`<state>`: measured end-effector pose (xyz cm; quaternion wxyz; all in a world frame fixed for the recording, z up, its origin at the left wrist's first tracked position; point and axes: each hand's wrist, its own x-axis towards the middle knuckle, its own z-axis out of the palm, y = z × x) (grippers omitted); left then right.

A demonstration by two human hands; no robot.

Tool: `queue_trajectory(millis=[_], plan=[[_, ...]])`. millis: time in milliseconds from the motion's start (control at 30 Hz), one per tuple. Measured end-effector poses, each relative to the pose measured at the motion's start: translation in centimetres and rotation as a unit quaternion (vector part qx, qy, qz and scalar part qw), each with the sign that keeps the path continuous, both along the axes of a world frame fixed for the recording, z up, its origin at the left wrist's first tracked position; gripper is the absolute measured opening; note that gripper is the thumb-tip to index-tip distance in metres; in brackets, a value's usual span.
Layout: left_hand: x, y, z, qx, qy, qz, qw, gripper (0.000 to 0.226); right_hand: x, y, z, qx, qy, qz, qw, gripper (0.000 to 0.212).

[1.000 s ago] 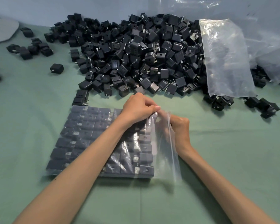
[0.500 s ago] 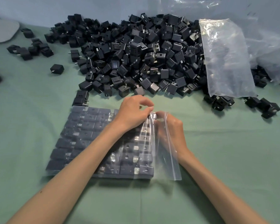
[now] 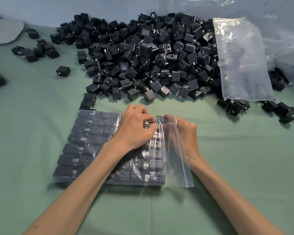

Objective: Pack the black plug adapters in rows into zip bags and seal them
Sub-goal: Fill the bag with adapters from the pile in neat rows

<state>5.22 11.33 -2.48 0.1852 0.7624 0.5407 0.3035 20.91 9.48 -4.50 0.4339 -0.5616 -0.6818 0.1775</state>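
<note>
Left grip [image 3: 137,128] curled down on the filled zip bag [image 3: 85,150] lying on the desk [image 3: 41,124]; right grip [image 3: 185,133] pinched its unsealed mouth. Counted: one packed bag, one empty bag [image 3: 241,61], and loose adapters [image 3: 143,56] beyond counting.

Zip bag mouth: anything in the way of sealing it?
Only the hands. The right hand holds up the flap of the zip bag, fingers at the mouth's far end; the left hand pinches an adapter there. No loose adapter lies across the zip strip.

both hands [image 3: 137,128] pinching zip bag [image 3: 180,150], adapter pile [image 3: 143,53]
</note>
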Motion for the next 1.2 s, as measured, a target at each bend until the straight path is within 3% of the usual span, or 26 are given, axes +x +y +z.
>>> queue_trajectory(millis=[167,267,367,433,567,667,733,833,900,1000,1067,1200], plan=[[0.0,-0.2,0.3,-0.007,-0.019,0.005,1.000,0.009,-0.6,0.0,-0.1,-0.041,0.104,-0.048,0.993,0.018],[-0.1,-0.2,0.5,-0.017,-0.023,0.002,1.000,0.009,-1.1,0.1,-0.2,-0.053,0.129,-0.069,0.988,0.020],[-0.3,-0.3,0.6,-0.032,-0.049,0.001,0.998,0.009,-1.6,0.0,-0.4,-0.095,0.218,-0.088,0.967,0.013],[-0.3,-0.4,0.6,-0.041,-0.085,0.005,0.996,0.010,-1.8,-0.1,-0.4,-0.113,0.258,-0.096,0.955,0.020],[-0.1,-0.6,0.6,-0.042,-0.070,0.010,0.997,0.012,-1.7,0.0,-0.3,-0.100,0.196,-0.081,0.972,0.031],[0.1,-0.6,0.5,-0.051,-0.041,0.006,0.998,0.037,-1.7,0.1,-0.2,-0.083,0.128,-0.082,0.985,0.016],[0.2,-0.4,0.6,-0.056,0.002,-0.004,0.998,0.045,-1.8,0.0,0.0,-0.087,0.139,-0.105,0.981,0.017],[0.5,0.7,1.0,-0.084,0.079,-0.008,0.993,0.040,-2.0,0.1,0.0,-0.087,0.140,-0.117,0.979,0.020],[0.8,1.8,1.5,-0.111,0.065,-0.003,0.992,0.033,-2.0,0.0,0.0,-0.082,0.129,-0.115,0.982,0.010],[1.1,3.3,2.4,-0.172,0.006,-0.014,0.985,0.018,-1.9,-0.3,-0.1,-0.070,0.118,-0.118,0.983,0.023],[1.2,4.2,2.7,-0.206,-0.018,-0.020,0.978,0.013,-2.0,-0.5,0.2,-0.072,0.135,-0.121,0.981,0.016],[1.6,5.2,2.8,-0.235,-0.054,-0.025,0.970,0.026,-1.8,-0.7,0.4,-0.094,0.154,-0.118,0.976,0.011]])
